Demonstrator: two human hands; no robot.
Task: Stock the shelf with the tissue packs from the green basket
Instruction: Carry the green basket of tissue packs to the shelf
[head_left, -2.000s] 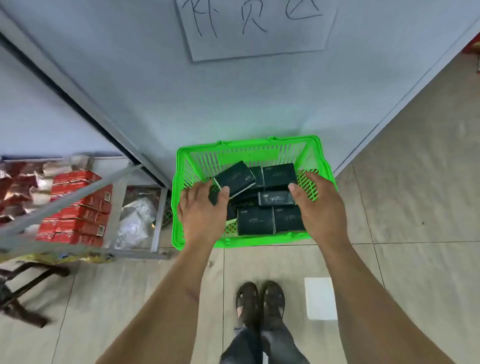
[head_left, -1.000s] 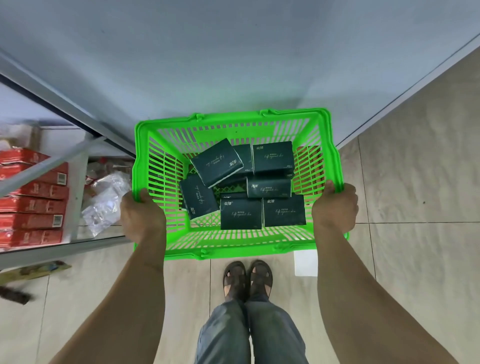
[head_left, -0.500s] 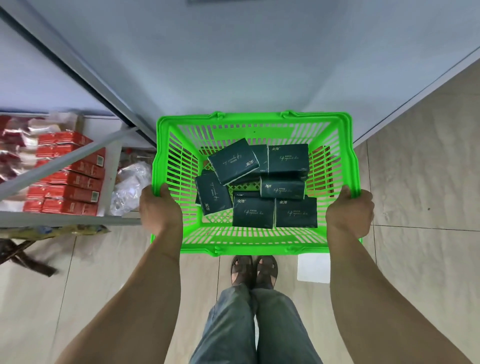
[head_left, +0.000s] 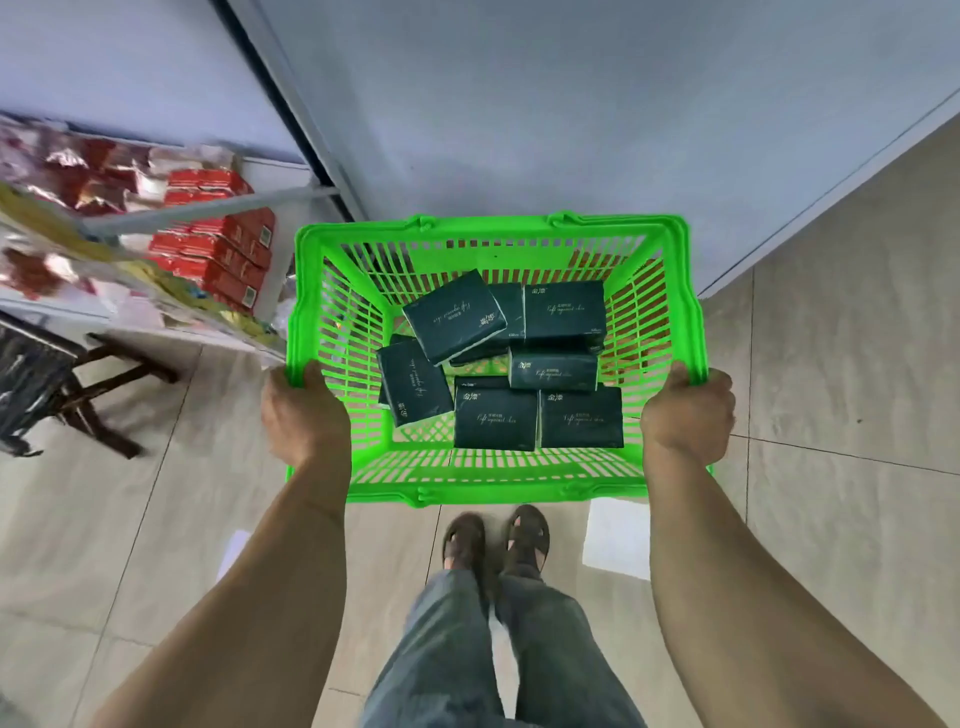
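I hold a bright green basket off the floor in front of me, above my feet. My left hand grips its left rim and my right hand grips its right rim. Inside lie several dark green tissue packs with gold lettering, some flat, one tilted on top. A metal shelf stands to the left, holding red packs.
A pale wall panel fills the space right behind the basket. Red packs and other wrapped goods sit on the shelf at left. A dark stool stands on the floor at far left. White paper lies on the tiles near my feet.
Both hands went from among the packs to the basket's side rims and lifted it from the floor. I have stood up, and the view has swung so more of the shelf shows.
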